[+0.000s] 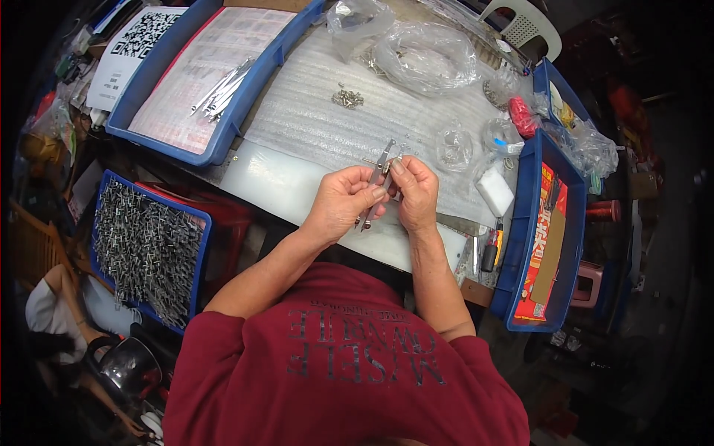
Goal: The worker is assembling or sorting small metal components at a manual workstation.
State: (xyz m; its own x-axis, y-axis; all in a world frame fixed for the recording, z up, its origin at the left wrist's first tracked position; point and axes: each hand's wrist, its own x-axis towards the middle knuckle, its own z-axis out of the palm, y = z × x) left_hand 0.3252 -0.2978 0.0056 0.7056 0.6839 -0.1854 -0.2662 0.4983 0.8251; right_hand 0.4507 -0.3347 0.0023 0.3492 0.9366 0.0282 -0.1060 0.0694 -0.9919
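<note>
Above the front edge of the table, both hands are closed on a slim two-legged metal piece (384, 156) that looks like a pair of dividers. My left hand (336, 202) grips its legs between thumb and fingers. At the upper part of the piece, my right hand (416, 195) pinches with thumb and forefinger; a small metal fitting seems to be there, mostly hidden by the fingertips. A thin pin sticks out to the left of the piece. Farther back, a small heap of metal fittings (347, 98) lies on the foam sheet (297, 123).
Long metal pieces (225, 89) lie in a blue tray (216, 145) at far left. Another tray (195, 279) holds many metal parts. At right are a white block (494, 192), a screwdriver (491, 251) and a blue tray (513, 293). Clear bags (435, 56) lie behind. Someone (63, 308) sits at left.
</note>
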